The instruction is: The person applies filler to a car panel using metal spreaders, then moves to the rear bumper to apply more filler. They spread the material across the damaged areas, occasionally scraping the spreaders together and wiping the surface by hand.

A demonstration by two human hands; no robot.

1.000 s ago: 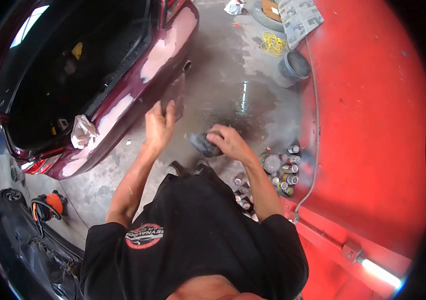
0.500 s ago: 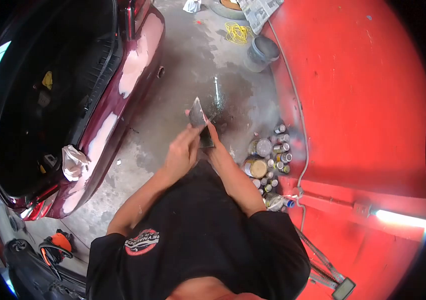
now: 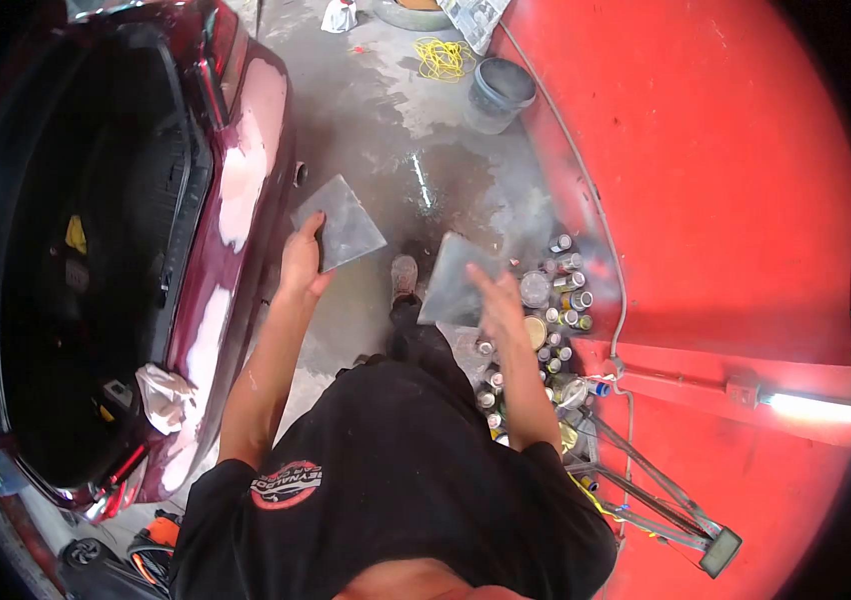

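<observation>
My left hand [image 3: 302,257] is closed on a thin grey square sheet [image 3: 351,228], with the thumb on its upper face and fingers beneath. A second thin grey sheet [image 3: 453,283], similar in size, is in my right hand [image 3: 502,302], which is slightly blurred. Its fingers lie over the right edge of that sheet. The two sheets are held apart in front of my body, above the floor. I cannot make out what material they are.
On the left stands a dark red car [image 3: 201,235] with its rear open, pale patches on its bodywork and a white cloth [image 3: 166,397]. Several cans [image 3: 574,300] line the red wall [image 3: 716,200]. Ahead are a bucket [image 3: 496,95], yellow cord [image 3: 443,60] and wet floor [image 3: 441,170].
My hands were close together at the middle with a grey sheet tilted between them. They have moved apart, left and right, and each now holds a separate sheet.
</observation>
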